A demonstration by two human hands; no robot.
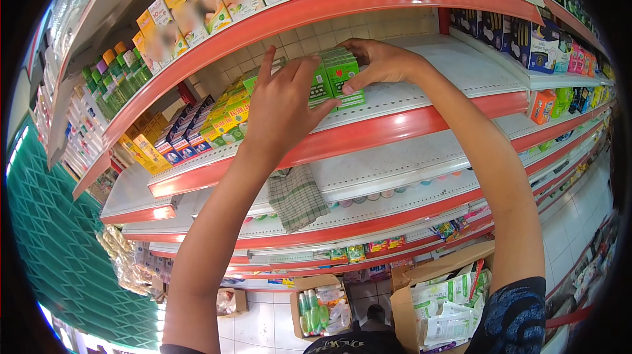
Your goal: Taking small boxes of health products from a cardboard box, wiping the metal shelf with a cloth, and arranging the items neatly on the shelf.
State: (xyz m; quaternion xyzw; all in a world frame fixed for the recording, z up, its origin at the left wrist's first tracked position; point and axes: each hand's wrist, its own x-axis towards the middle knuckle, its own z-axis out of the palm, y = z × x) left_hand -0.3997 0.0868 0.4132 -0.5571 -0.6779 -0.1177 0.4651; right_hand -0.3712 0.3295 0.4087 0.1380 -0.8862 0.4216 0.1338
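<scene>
A block of green medicated-oil boxes (345,75) stands on a white perforated metal shelf (390,102) with a red front strip. My right hand (387,60) grips the block's right side, thumb on the front and fingers behind the top. From the left, my left hand (284,92) spans the same boxes, one finger on top and its thumb low across the front. Another finger points upward. Part of the green boxes is hidden behind this hand. Yellow-and-green balm boxes (224,119) lie left of it, followed by dark blue boxes (182,134).
Overhead runs a shelf edge (345,1) bearing boxed products. A checked cloth (298,198) hangs over a lower shelf. On the tiled floor stand a carton of bottles (296,299) and a carton of white-and-green packets (402,309). Sanitary pad packs (545,50) fill shelving at right.
</scene>
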